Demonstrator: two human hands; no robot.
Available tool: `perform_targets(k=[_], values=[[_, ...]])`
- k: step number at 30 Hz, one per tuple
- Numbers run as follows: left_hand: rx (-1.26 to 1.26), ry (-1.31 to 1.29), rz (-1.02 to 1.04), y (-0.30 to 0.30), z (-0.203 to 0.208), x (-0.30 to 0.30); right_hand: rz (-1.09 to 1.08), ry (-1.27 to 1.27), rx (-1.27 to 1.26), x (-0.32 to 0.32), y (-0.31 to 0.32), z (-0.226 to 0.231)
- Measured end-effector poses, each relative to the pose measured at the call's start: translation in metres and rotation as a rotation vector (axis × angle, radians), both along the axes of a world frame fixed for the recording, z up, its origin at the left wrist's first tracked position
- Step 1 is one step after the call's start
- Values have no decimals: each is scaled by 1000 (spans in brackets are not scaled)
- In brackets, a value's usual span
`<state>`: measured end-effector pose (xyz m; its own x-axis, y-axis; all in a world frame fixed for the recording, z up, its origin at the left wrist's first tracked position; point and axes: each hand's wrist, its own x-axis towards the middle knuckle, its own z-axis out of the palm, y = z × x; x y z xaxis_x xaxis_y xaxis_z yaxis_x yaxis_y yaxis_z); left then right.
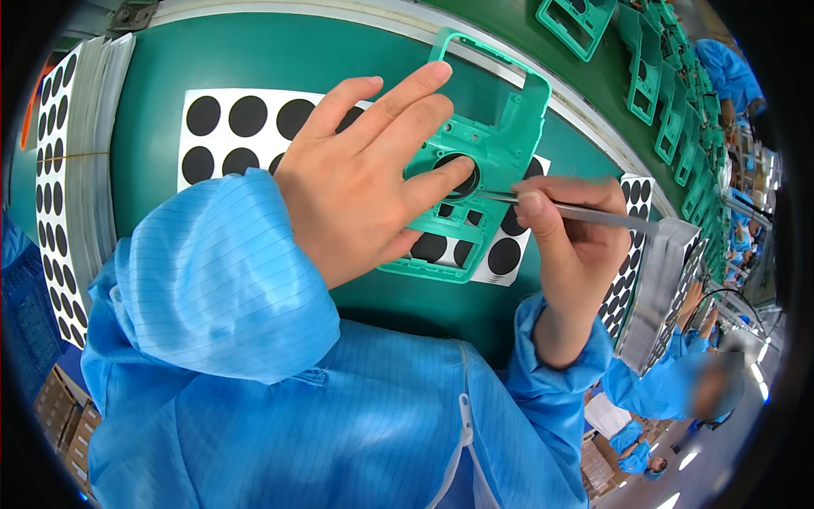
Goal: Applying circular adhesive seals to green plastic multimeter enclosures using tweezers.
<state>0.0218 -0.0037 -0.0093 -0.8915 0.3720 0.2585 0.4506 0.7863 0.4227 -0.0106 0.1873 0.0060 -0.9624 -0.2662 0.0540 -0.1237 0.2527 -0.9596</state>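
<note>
A green plastic housing [502,161] lies over a white sheet of round black stickers [225,140] on the green work surface. My left hand [365,170] is spread across the housing, palm down. Its index fingertip presses into the round recess, where a black disc [467,183] shows around the finger. The thumb rests by the housing's lower edge, its tip partly hidden. In my right hand [585,242] a pair of metal tweezers [593,215] is pinched between thumb and fingers. The tweezers' tips reach the right rim of the recess, beside my left index finger.
Stacks of sheets with black circles stand at left [97,153] and right [657,271]. Beyond a metal rail, several green housings [585,25] line a green belt [509,25]. A co-worker in blue [661,382] is close by at lower right.
</note>
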Motion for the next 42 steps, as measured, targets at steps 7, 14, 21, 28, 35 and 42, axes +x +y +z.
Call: perform_targets(k=[7,14,21,28,35,42], values=[[20,-24,6,-1,0,-1,312,-59,145,-32,-5,3],[47,-7,0,-1,-1,-2,404,-63,207,-38,-8,6],[49,-8,3,1,-2,-2,385,-119,189,-38,-6,6],[44,6,6,3,-3,-2,424,-105,208,-40,-4,6],[59,36,5,2,-6,-3,395,-146,141,-39,-3,1],[54,110,24,7,-9,-2,391,-128,126,-35,0,2]])
